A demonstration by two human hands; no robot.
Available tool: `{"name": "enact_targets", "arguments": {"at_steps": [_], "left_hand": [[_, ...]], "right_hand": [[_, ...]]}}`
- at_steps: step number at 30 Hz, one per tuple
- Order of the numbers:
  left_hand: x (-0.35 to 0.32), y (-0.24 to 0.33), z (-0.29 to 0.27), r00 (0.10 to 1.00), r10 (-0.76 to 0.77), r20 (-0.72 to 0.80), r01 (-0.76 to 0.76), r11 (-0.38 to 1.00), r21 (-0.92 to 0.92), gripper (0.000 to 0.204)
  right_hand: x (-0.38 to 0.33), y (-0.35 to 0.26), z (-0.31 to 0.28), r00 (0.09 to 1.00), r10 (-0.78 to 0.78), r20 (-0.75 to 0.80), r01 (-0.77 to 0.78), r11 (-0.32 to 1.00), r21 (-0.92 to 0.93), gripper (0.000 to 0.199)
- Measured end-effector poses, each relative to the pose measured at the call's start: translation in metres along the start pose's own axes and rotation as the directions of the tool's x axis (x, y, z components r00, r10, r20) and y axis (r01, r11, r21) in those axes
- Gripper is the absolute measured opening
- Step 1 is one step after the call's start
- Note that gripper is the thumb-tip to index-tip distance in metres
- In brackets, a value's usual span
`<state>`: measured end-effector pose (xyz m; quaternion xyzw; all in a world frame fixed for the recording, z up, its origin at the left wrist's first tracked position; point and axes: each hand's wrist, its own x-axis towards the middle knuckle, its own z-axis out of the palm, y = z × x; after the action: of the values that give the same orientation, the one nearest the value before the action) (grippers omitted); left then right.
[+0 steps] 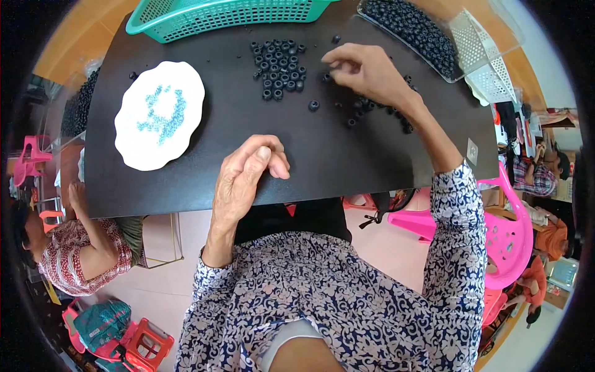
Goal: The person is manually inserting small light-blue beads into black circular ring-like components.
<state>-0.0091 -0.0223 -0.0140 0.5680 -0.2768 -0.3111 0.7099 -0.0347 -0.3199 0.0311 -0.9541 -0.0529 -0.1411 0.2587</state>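
Note:
My left hand [251,170] hovers over the near edge of the dark table, fingers curled and thumb pressed against them; whatever it may hold is hidden. Farther right, my right hand [369,74] is above the table with thumb and index finger bent and a gap between them. A small black bead [326,77] lies right by its thumb tip; no grip on it shows. To its left, many black ring-shaped beads [279,68] stand packed in a group, holes up. Looser black beads [359,115] are scattered partly under my right wrist. One single bead [314,105] sits between the groups.
A scalloped white plate [133,149] with tiny blue beads is at left. A green basket [238,13] stands at the far edge. A clear bin of black beads [415,28] and a white perforated basket [489,77] are far right. Another person [87,254] sits at left; a pink chair [508,242] is at right.

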Motion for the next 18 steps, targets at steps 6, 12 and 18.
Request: {"name": "enact_targets", "arguments": {"at_steps": [6, 12, 18], "left_hand": [[-0.001, 0.008, 0.002, 0.999, -0.047, 0.011, 0.046, 0.998, 0.039, 0.037], [0.002, 0.005, 0.000, 1.000, -0.019, -0.005, 0.019, 0.997, -0.081, 0.026], [0.012, 0.011, 0.003, 0.997, -0.079, -0.017, 0.065, 0.909, -0.411, 0.030]], "right_hand": [[-0.002, 0.001, 0.011, 0.992, -0.118, 0.052, 0.126, 0.977, -0.174, 0.024], [-0.014, -0.058, 0.013, 0.997, 0.079, 0.025, -0.083, 0.964, 0.252, 0.024], [-0.019, -0.095, 0.031, 0.999, -0.022, -0.028, 0.032, 0.883, 0.469, 0.023]]}}
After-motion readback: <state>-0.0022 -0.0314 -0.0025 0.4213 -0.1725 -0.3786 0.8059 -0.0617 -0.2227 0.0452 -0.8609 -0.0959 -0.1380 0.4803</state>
